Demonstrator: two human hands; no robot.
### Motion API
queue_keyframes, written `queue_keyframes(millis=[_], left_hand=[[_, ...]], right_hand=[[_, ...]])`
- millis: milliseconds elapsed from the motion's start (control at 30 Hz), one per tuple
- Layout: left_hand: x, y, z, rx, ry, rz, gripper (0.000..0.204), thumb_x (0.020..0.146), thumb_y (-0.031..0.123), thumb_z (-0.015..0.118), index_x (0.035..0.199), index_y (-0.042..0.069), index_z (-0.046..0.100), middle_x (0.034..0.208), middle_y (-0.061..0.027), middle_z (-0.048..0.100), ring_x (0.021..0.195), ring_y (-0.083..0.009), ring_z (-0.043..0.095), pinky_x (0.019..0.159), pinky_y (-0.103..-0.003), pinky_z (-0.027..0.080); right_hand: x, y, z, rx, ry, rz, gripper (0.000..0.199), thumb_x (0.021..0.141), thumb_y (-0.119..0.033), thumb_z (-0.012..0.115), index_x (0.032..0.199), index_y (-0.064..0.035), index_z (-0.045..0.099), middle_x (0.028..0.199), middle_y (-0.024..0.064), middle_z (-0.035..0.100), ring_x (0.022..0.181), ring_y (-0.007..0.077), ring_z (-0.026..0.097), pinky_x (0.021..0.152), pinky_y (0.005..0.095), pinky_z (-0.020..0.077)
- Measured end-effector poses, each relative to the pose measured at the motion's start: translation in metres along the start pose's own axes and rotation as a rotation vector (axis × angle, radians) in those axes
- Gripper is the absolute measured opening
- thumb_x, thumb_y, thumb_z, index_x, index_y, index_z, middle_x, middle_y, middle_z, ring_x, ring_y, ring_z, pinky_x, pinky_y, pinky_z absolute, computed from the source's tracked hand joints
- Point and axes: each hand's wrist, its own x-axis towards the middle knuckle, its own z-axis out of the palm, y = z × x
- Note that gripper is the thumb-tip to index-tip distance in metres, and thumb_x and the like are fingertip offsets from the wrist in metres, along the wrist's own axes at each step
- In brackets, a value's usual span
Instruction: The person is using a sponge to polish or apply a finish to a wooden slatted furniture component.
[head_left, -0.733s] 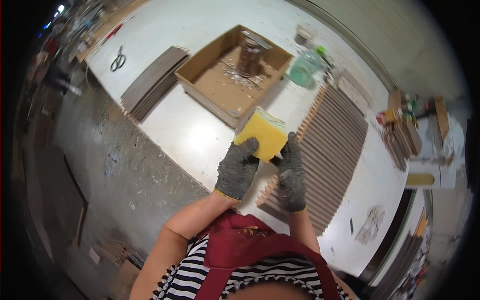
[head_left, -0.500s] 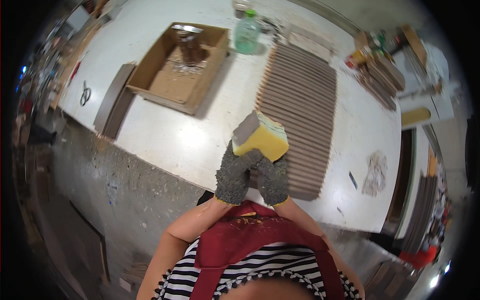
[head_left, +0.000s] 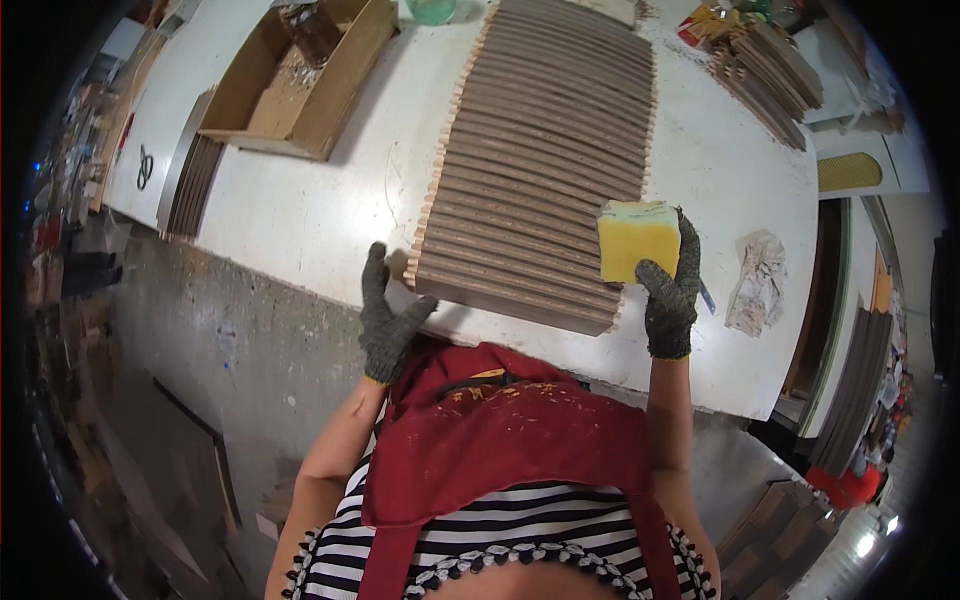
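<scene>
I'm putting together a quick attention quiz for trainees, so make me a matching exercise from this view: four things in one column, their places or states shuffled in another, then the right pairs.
Things
1. Yellow sponge
2. Left hand
3. Cardboard box
4. Crumpled whitish sheet

Places and states
A. Holding a brown container
B. On the white table, to the right of the right hand
C. Gripped in the right hand
D. Empty, fingers spread, near a corner of the brown strips

Pairs
1-C
2-D
3-A
4-B
</scene>
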Motion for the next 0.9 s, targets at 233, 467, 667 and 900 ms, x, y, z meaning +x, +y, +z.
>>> queue_keyframes(millis=[233, 467, 667, 900], left_hand=[[0.024, -0.028, 0.025, 0.357, -0.058, 0.273, 0.111, 0.06, 0.03, 0.094, 0.15, 0.0, 0.036, 0.15, -0.0197, 0.044, 0.136, -0.0336, 0.046, 0.112, -0.042, 0.04], [0.029, -0.034, 0.024, 0.504, 0.0, 0.448, 0.103, 0.06, 0.039, 0.091, 0.143, 0.0, 0.046, 0.144, -0.02, 0.052, 0.135, -0.0367, 0.047, 0.117, -0.052, 0.027], [0.029, -0.035, 0.023, 0.475, -0.011, 0.437, 0.104, 0.06, 0.044, 0.09, 0.144, 0.0, 0.045, 0.142, -0.0197, 0.054, 0.132, -0.0362, 0.05, 0.117, -0.053, 0.023], [0.029, -0.035, 0.024, 0.496, 0.001, 0.447, 0.104, 0.06, 0.042, 0.09, 0.144, 0.0, 0.046, 0.141, -0.0195, 0.055, 0.131, -0.0364, 0.051, 0.118, -0.052, 0.023]], right_hand=[[0.005, -0.001, 0.047, -0.434, -0.175, -0.156, 0.078, 0.075, -0.013, 0.086, 0.141, -0.0043, 0.045, 0.125, 0.0148, 0.062, 0.111, 0.0242, 0.063, 0.095, 0.0362, 0.0536], [0.011, -0.007, 0.054, -0.722, -0.323, -0.469, 0.065, 0.07, -0.017, 0.086, 0.128, -0.0043, 0.059, 0.121, 0.0158, 0.064, 0.112, 0.0352, 0.062, 0.096, 0.0427, 0.0512], [-0.006, 0.001, 0.056, -0.778, -0.378, -0.547, 0.061, 0.07, -0.015, 0.083, 0.125, -0.0053, 0.061, 0.123, 0.0151, 0.065, 0.112, 0.0359, 0.061, 0.096, 0.0447, 0.0507], [-0.018, -0.001, 0.058, -0.855, -0.431, -0.591, 0.056, 0.072, -0.016, 0.08, 0.125, -0.0091, 0.063, 0.121, 0.0137, 0.065, 0.11, 0.0338, 0.063, 0.094, 0.044, 0.0516]])
